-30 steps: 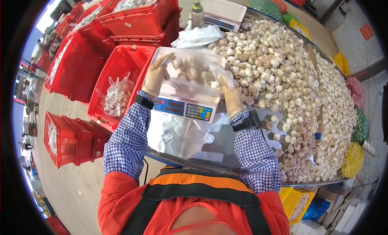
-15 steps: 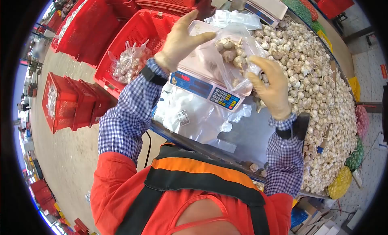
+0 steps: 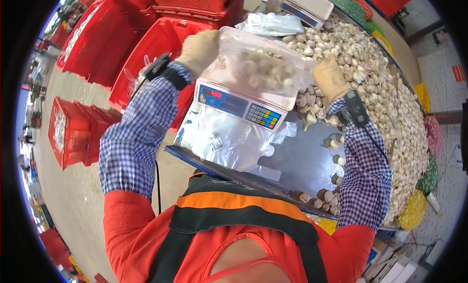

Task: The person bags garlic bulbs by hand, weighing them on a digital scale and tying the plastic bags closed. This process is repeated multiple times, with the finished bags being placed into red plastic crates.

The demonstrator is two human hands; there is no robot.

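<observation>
A clear plastic bag (image 3: 243,42) with several garlic bulbs (image 3: 273,73) in it is stretched between my hands, over the pan of a digital scale (image 3: 243,106). My left hand (image 3: 199,51), in a pale glove, is closed on the bag's left end. At the opposite end, my right hand (image 3: 330,78) pinches the plastic, right beside the garlic heap (image 3: 370,88). The bulbs look blurred through the film. Red digits glow on the scale's display. Flat clear bags (image 3: 224,141) lie on the metal table just in front of the scale.
A red crate (image 3: 139,54) holding a filled bag stands to the left of the scale. More red crates (image 3: 73,129) are stacked on the floor. Behind the scale are a pack of bags (image 3: 270,25), a bottle (image 3: 275,0) and a second scale (image 3: 309,5). Loose bulbs (image 3: 317,200) lie near the table's front edge.
Both hands have gone from spread fingers to closed on the bag. The bag, open with bulbs showing before, is now pulled wide and taut. My view has shifted slightly.
</observation>
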